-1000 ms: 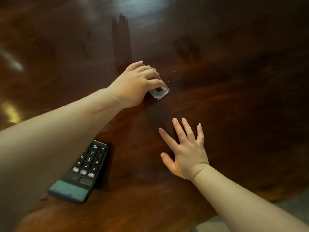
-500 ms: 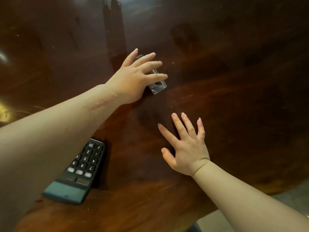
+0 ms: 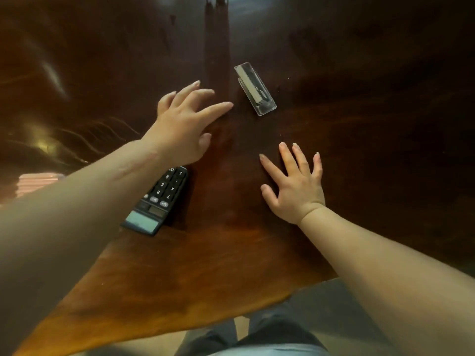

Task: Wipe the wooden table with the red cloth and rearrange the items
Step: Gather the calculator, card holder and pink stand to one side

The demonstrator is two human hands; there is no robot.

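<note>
Fingers spread, the left hand [image 3: 183, 129] is now hovering clear of the small clear case [image 3: 255, 89] it was covering, above the calculator [image 3: 158, 201]. Case is lying alone on the dark surface [image 3: 205, 273]; right hand [image 3: 295, 186] is staying flat, splayed.

Floor, clothing and a pink patch sitting at the margins.

Past the near edge of the wooden table [image 3: 180, 278], a grey floor [image 3: 321, 296] is showing, going paler between the person's legs. Dark trousers [image 3: 275, 330] are filling the bottom centre, with a light blue garment hem [image 3: 257, 352] running along the lowest edge. At far left a pink striped patch [image 3: 36, 183] is glowing; what it is cannot be told.
</note>
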